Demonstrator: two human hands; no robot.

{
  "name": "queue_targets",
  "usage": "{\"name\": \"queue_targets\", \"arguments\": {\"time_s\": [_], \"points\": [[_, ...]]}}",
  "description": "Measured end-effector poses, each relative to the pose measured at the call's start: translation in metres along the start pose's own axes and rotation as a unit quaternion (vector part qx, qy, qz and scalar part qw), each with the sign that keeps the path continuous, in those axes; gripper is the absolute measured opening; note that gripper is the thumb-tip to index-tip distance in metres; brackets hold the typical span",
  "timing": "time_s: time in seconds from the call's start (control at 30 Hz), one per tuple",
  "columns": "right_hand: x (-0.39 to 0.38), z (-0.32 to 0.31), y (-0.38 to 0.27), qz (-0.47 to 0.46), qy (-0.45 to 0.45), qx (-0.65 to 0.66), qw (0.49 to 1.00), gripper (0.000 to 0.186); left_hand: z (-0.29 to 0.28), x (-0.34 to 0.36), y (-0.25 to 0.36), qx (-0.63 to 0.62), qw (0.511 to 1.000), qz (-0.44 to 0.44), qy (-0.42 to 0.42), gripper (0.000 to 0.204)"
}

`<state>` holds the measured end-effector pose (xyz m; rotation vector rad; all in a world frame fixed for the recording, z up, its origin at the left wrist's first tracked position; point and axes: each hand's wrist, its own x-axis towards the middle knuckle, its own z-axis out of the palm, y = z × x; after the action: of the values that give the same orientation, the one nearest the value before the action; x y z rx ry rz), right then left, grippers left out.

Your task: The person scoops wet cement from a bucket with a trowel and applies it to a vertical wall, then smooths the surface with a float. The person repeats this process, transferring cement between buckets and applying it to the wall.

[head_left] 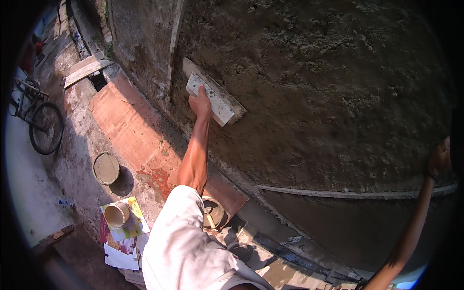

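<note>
My left hand (201, 103) is closed on a pale, mortar-spattered plastering float (220, 106). The float lies tilted against a rough wall of wet grey-brown mortar (309, 92), partly covering a longer brownish board or edge whose join with it I cannot make out. Far to the right, my right hand (439, 157) is raised beside the same wall, with a dark band at the wrist. Shadow and the picture's dark rim hide its fingers, so what it holds, if anything, is unclear.
Thin strips (357, 194) (176, 41) run along the wall. Below lies a reddish board (133, 123). A mortar-filled bucket (106, 168), a pale tub (116, 214) on papers, and another bucket (212, 210) with a handled tool stand nearby. A bicycle (43, 123) is at left.
</note>
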<state>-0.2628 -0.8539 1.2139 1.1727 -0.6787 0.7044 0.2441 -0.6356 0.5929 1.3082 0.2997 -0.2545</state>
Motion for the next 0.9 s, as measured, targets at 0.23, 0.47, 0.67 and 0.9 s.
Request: {"name": "queue_targets", "arguments": {"time_s": [0.23,0.47,0.67,0.9], "points": [[0.020,-0.053,-0.056,0.039,0.085,0.113,0.989,0.045,0.009,-0.092,0.129,0.113,0.988,0.107,-0.003,0.056],[0.027,-0.065,-0.046,0.054,0.057,0.139,0.987,0.048,0.008,-0.218,0.095,0.134,0.960,0.178,-0.172,0.056],[0.019,-0.064,-0.064,0.075,0.082,0.141,0.984,0.047,-0.030,-0.110,0.103,0.079,0.981,0.168,-0.061,0.055],[0.022,-0.074,-0.073,0.083,0.106,0.171,0.976,0.048,0.013,0.010,0.187,0.173,0.960,0.221,0.000,0.065]]}}
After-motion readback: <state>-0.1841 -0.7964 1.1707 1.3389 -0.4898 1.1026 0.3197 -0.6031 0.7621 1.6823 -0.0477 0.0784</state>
